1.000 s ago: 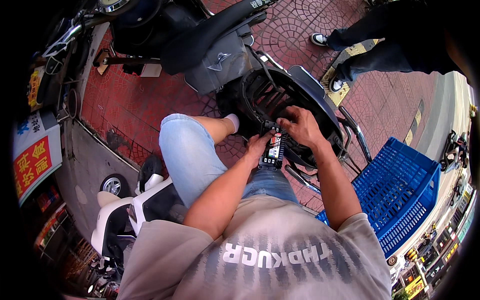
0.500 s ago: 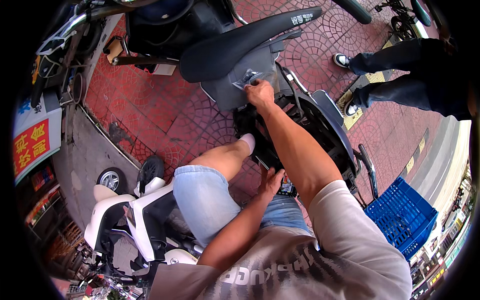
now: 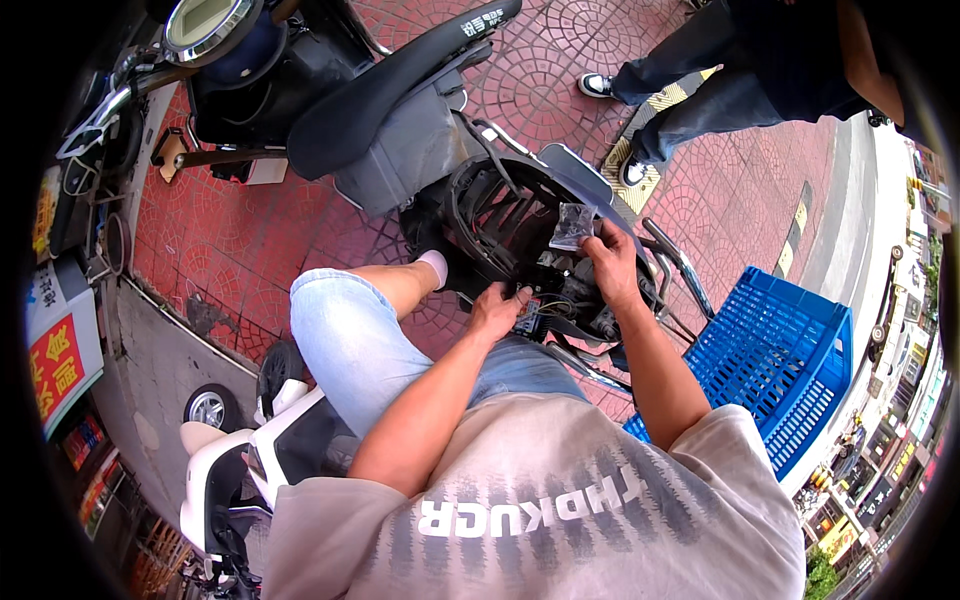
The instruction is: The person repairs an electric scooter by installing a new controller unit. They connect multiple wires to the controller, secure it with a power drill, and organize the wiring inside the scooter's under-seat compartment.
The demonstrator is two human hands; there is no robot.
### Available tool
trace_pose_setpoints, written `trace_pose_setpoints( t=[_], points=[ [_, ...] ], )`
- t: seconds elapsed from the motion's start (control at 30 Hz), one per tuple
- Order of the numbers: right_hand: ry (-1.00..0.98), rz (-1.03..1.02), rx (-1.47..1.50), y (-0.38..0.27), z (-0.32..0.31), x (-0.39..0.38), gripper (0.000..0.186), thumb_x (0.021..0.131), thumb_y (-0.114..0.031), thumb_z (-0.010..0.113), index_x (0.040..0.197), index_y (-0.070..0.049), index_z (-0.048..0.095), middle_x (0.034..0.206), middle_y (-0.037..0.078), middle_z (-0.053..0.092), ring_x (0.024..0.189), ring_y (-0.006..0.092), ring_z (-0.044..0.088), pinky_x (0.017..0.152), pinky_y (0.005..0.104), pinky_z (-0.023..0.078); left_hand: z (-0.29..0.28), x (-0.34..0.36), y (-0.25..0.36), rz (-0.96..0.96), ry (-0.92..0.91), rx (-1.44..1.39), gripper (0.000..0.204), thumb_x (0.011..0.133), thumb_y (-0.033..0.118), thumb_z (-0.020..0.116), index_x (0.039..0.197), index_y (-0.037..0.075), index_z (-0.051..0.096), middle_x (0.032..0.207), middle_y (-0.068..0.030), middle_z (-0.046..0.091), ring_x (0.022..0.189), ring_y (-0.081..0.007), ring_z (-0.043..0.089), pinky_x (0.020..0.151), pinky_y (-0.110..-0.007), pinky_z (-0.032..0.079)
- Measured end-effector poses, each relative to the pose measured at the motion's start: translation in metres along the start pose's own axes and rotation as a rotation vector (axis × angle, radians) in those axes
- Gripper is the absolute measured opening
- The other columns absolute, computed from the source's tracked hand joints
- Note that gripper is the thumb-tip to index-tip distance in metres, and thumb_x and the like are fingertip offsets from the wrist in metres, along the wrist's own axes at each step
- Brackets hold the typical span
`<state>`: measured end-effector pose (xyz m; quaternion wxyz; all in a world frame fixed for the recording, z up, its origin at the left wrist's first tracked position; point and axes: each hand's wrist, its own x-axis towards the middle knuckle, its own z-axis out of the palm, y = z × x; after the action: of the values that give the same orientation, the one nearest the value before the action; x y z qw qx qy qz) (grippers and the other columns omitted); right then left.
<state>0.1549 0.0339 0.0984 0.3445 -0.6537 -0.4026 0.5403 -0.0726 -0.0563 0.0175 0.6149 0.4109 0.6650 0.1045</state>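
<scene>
At the frame's centre, our left hand (image 3: 495, 312) grips the device (image 3: 531, 319), probably to steady it; our right hand (image 3: 612, 264) pinches the bag (image 3: 572, 226) by its edge.

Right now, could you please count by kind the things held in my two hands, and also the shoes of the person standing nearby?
Clear plastic bag, in the right hand: 1
Dark wired part, in the left hand: 1
Shoes: 2
Total: 4

The right grip (image 3: 612, 260) pinches a clear bag (image 3: 572, 228) above the scooter (image 3: 405, 165).
</scene>
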Motion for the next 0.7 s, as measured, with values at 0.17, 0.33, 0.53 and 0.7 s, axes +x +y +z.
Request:
trace_pose_setpoints(
  t=[0.17,0.33,0.53,0.7],
  points=[
    [0.075,0.050,0.005,0.012,-0.045,-0.065,0.007,0.093,-0.007,0.063,0.095,-0.001,0.065,0.089,0.000,0.066,0.082,0.0097,0.059,0.077,0.0285,0.051,0.000,0.004,0.009,-0.138,-0.142,-0.017,0.063,0.093,0.055,0.078,0.113,-0.004,0.076,0.113,-0.0249,0.077,0.108,-0.0366,0.073,0.093,-0.046,0.054],
    [0.048,0.037,0.126,0.009,-0.041,-0.092,0.008,0.093,-0.006,0.062,0.097,0.000,0.065,0.089,0.000,0.065,0.084,0.0099,0.059,0.080,0.0290,0.052,-0.009,0.019,-0.009,-0.112,-0.215,-0.074,0.055,0.095,0.050,0.078,0.111,-0.003,0.078,0.105,-0.0218,0.078,0.099,-0.0319,0.073,0.088,-0.046,0.055],
    [-0.100,-0.045,0.171,-0.026,-0.042,-0.099,0.026,0.089,-0.009,0.066,0.112,0.002,0.068,0.099,0.000,0.069,0.089,0.0081,0.059,0.082,0.0278,0.050,-0.043,0.012,0.017,0.095,0.168,0.460,0.031,0.095,0.025,0.068,0.114,0.003,0.079,0.107,-0.0238,0.079,0.106,-0.0381,0.075,0.095,-0.047,0.058],
    [-0.306,-0.081,0.275,-0.082,-0.036,-0.106,0.012,0.084,0.001,0.065,0.096,0.000,0.064,0.089,-0.004,0.061,0.082,0.0058,0.051,0.074,0.0251,0.044,-0.082,-0.073,0.162,0.042,-0.362,-0.564,0.055,0.104,0.053,0.068,0.132,0.005,0.067,0.120,-0.0108,0.070,0.105,-0.0233,0.070,0.075,-0.036,0.061]
  ],
)
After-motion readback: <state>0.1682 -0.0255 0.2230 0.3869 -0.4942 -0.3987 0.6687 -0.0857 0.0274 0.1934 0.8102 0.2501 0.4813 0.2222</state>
